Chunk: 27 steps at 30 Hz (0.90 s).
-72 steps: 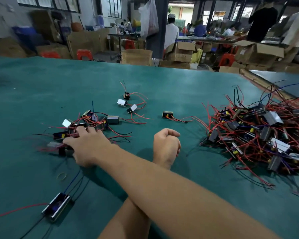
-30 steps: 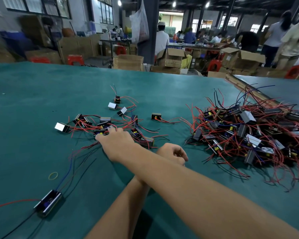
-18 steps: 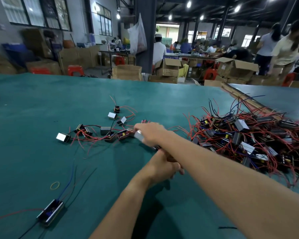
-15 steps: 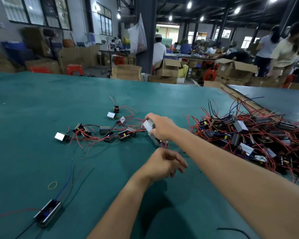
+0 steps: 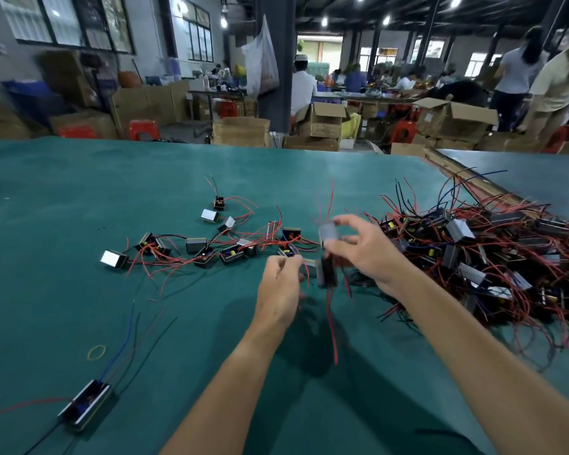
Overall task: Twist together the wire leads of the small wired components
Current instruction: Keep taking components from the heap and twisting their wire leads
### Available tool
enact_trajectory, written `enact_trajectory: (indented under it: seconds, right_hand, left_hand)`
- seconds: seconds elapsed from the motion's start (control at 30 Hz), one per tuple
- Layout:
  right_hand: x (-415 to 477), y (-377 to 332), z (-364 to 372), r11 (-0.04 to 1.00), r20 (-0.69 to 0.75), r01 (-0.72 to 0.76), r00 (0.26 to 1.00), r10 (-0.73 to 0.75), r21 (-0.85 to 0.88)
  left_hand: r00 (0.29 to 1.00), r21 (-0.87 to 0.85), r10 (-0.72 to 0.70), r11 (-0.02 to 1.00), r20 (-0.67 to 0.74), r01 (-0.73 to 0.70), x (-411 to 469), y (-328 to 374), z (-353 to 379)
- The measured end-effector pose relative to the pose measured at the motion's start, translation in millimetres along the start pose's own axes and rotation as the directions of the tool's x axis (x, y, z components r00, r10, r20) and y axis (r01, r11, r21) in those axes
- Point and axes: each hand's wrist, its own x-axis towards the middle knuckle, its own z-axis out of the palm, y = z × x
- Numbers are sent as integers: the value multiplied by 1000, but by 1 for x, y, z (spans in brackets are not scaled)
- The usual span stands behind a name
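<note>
Nearest you, on the left of the green table [image 5: 46,224], a lone component [image 5: 84,402] lay flat with blue and black wires running away from it. A yellow rubber band [image 5: 96,352] lay just beyond it.

Further in, your left hand [image 5: 281,284] was raised over the cloth with its fingers curled in. Blur hid whether they pinched a wire or nothing, so I cannot tell. Just right of it hung a dark component [image 5: 326,272], its red lead [image 5: 332,326] dangling loose toward you. Above that, your right hand [image 5: 365,249] pinched a grey component [image 5: 328,231] between thumb and fingertips.

These pieces looked light and hard-bodied, small enough to slip from a pinch. The leads looked thin, limp and a little springy, and a tug would likely strain them at the root. You would do best to steady the bodies in one hand and twist the leads near their free ends with the other.

Beyond, scattered components [image 5: 211,251] lay to the left. To the right a tangled heap [image 5: 490,257] would probably drag its neighbours if you pulled one by its wire. Cardboard boxes [image 5: 322,121] stood far off.
</note>
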Motion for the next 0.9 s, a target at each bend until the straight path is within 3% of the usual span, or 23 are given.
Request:
enact_trajectory:
  seconds: [0.07,0.13,0.23,0.33,0.43,0.63,0.7,0.77,0.83,0.9]
  right_hand:
    - [-10,13,4,999,160,-35,987,32,14]
    - [-17,25,6,999,217,-43,975,36,29]
    - [-23,35,0,999,190,-39,981,38,1]
    - [-29,40,-15,982,211,-114,974,80,153]
    - [-30,37,-30,975,114,-97,991,75,199]
    - [-30,28,-41,925,-119,76,992,-33,372]
    - [-31,28,-48,942,-144,91,989,-47,322]
    - [-34,30,-52,979,4,21,1000,-22,205]
    - [-35,38,-51,999,194,-30,980,35,-26]
    - [-36,45,-45,944,291,0,951,101,-330]
  left_hand:
    - [981,-45,-36,998,193,45,-3,2,5]
    - [951,2,-54,998,304,56,-6,2,7]
    - [936,90,-67,995,345,38,-4,-1,5]
    - [922,117,-75,993,379,32,-3,-1,3]
    - [946,197,-47,980,322,-18,-1,-1,8]
    - [991,383,22,921,131,-71,6,-7,7]
    - [996,448,66,890,52,-82,9,-8,6]
    - [997,437,74,897,-1,-66,11,-8,5]
    - [997,377,73,924,-15,-62,10,-8,3]
    - [994,351,109,931,-9,-99,8,-7,1]
